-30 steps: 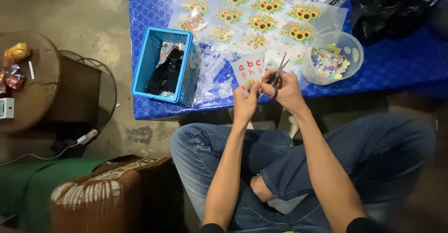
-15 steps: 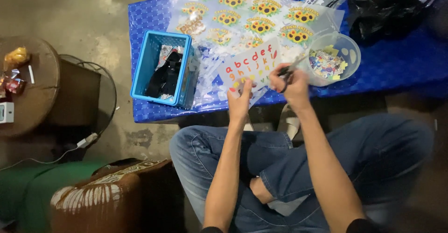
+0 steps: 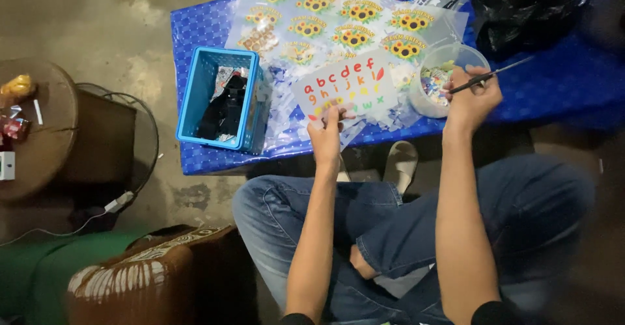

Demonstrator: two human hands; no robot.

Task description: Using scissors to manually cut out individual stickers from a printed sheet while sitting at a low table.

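Observation:
My left hand [image 3: 327, 126] holds a white sheet of coloured alphabet stickers [image 3: 351, 84] by its lower edge, flat over the blue table [image 3: 560, 84]. My right hand [image 3: 472, 97] grips a thin dark pair of scissors [image 3: 495, 74], its tips pointing right, beside a clear plastic bowl [image 3: 430, 87] of small coloured bits. Behind the alphabet sheet lies a large clear sheet of sunflower stickers [image 3: 351, 19].
A blue plastic basket [image 3: 215, 100] with dark items stands at the table's left. A black bag [image 3: 521, 9] sits at the back right. A round brown side table [image 3: 32, 130], a cable on the floor [image 3: 117, 201] and a patterned cushion [image 3: 150, 279] lie left of my crossed legs.
My hands have parted: the left lifted the alphabet sheet up and spread it flat, the right carried the scissors right, past the bowl.

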